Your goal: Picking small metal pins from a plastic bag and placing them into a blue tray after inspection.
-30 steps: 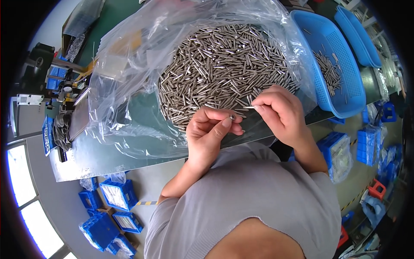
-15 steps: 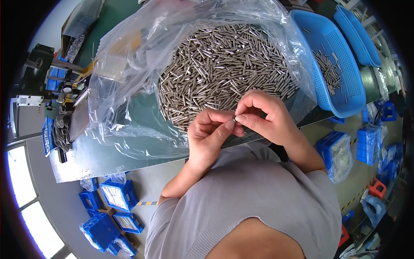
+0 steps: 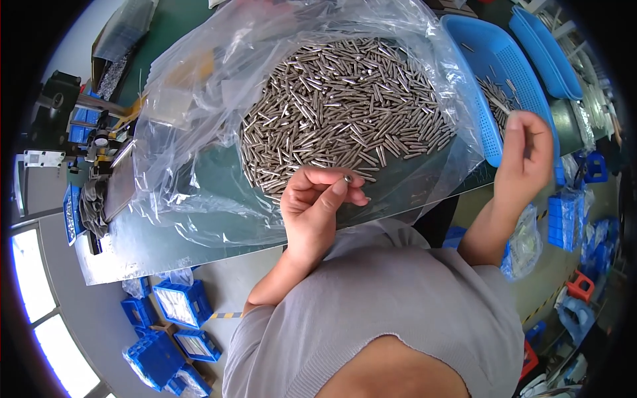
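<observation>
My left hand [image 3: 314, 207] is closed in front of the pile, thumb and forefinger pinching a small round metal piece [image 3: 348, 178] with a dark centre. Most of that piece is hidden by the fingers. Over the near side of a blue perforated basket [image 3: 494, 151], my right hand [image 3: 526, 156] is closed in a pinch on a slender metal pin [image 3: 497, 103], which points away to the left. Several similar pins lie in the basket. A large heap of metal pins [image 3: 345, 99] spreads across a clear plastic sheet [image 3: 192, 159] on the table.
Another blue basket [image 3: 547, 56] stands at the far right. Black and metal equipment [image 3: 56, 99] occupies the table's left end, beside a dark cloth [image 3: 93, 205]. Blue crates [image 3: 179, 302] stand on the floor at left, with more crates [image 3: 565, 215] at right.
My right hand has moved away from the left, rightward to the basket, with a pin in its fingers. The left hand stays near its place, still pinching the small round piece.
</observation>
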`<state>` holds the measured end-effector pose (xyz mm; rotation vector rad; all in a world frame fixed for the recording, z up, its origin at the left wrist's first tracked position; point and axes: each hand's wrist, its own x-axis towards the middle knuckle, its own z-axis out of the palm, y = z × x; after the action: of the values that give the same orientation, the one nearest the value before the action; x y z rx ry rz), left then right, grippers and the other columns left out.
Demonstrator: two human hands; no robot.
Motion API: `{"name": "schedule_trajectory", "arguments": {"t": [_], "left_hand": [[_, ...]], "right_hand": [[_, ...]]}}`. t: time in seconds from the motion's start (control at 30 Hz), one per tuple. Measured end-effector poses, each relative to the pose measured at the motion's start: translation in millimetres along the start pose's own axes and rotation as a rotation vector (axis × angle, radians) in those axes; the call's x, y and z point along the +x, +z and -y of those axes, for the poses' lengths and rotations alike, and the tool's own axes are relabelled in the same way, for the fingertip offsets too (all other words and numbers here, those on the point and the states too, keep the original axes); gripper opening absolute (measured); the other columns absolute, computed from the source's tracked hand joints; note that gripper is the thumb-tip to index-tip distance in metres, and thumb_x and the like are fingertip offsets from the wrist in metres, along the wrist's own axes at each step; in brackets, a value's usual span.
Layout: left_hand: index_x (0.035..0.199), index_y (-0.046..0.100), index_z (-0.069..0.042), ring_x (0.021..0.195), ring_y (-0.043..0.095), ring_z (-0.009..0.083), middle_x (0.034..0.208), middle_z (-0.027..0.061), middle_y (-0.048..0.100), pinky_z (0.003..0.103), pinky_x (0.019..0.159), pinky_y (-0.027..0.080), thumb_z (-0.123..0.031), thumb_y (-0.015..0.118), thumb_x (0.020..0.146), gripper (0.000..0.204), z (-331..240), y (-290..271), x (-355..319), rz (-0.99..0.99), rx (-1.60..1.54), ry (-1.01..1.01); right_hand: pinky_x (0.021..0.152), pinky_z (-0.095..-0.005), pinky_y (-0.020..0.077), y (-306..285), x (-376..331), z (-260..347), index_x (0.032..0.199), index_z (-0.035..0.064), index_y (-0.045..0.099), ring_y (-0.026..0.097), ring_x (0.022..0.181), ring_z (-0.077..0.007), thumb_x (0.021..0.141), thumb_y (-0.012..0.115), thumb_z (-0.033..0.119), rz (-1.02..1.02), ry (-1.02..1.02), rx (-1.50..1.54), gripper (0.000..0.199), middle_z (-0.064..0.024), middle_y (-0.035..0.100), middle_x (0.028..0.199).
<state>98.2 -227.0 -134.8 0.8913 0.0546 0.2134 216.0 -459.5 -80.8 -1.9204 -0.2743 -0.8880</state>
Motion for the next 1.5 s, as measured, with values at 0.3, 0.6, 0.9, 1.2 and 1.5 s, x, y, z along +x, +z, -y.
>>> {"name": "schedule_trajectory", "arguments": {"t": [0.3, 0.6, 0.9, 1.2, 1.5], "left_hand": [[0.095, 0.055, 0.002, 0.075, 0.065, 0.0195, 0.095, 0.0188, 0.064, 0.032, 0.072, 0.056, 0.003, 0.054, 0.090, 0.005, 1.7, -1.5, 2.0, 0.000, -0.018, 0.005], [0.095, 0.054, 0.003, 0.075, 0.064, 0.0194, 0.095, 0.0187, 0.064, 0.032, 0.072, 0.056, 0.003, 0.053, 0.090, 0.005, -0.4, 0.0, 1.0, -0.004, 0.011, -0.002], [0.094, 0.054, 0.003, 0.074, 0.064, 0.0188, 0.094, 0.0187, 0.064, 0.032, 0.070, 0.056, 0.003, 0.053, 0.090, 0.005, 0.0, -1.4, 0.8, 0.007, -0.005, 0.001], [0.096, 0.053, 0.004, 0.076, 0.065, 0.0196, 0.096, 0.0191, 0.064, 0.033, 0.072, 0.056, 0.004, 0.052, 0.090, 0.006, -1.4, -1.9, -0.1, 0.086, 0.045, -0.063], [0.098, 0.053, 0.004, 0.078, 0.066, 0.0203, 0.097, 0.0184, 0.064, 0.034, 0.073, 0.056, 0.005, 0.053, 0.090, 0.008, -0.3, -3.7, -1.9, 0.085, 0.043, -0.064]], "right_hand": [[0.063, -0.0348, 0.0483, 42.3, -39.7, 17.7, 0.082, 0.0072, 0.064, 0.059, 0.073, -0.0242, 0.069, 0.071, 0.004, 0.813, -0.319, 0.121, 0.015, -0.0046, 0.059, 0.080], [0.067, -0.0363, 0.0470, 56.4, -50.4, 15.9, 0.079, 0.0072, 0.062, 0.056, 0.076, -0.0233, 0.068, 0.071, 0.007, 0.916, -0.402, 0.042, 0.014, -0.0035, 0.054, 0.078], [0.065, -0.0375, 0.0455, 46.1, -46.2, 21.3, 0.082, 0.0059, 0.059, 0.056, 0.075, -0.0261, 0.075, 0.067, 0.007, 0.773, -0.367, -0.044, 0.011, -0.0065, 0.053, 0.077], [0.058, -0.0318, 0.0444, 51.3, -41.6, 38.9, 0.082, 0.0023, 0.057, 0.055, 0.065, -0.0232, 0.080, 0.066, 0.004, 0.786, -0.104, 0.425, 0.009, -0.0083, 0.054, 0.075], [0.057, -0.0299, 0.0432, 55.4, -43.1, 40.9, 0.082, 0.0024, 0.057, 0.054, 0.066, -0.0203, 0.081, 0.066, 0.005, 0.816, -0.196, 0.436, 0.009, -0.0071, 0.055, 0.076]]}}
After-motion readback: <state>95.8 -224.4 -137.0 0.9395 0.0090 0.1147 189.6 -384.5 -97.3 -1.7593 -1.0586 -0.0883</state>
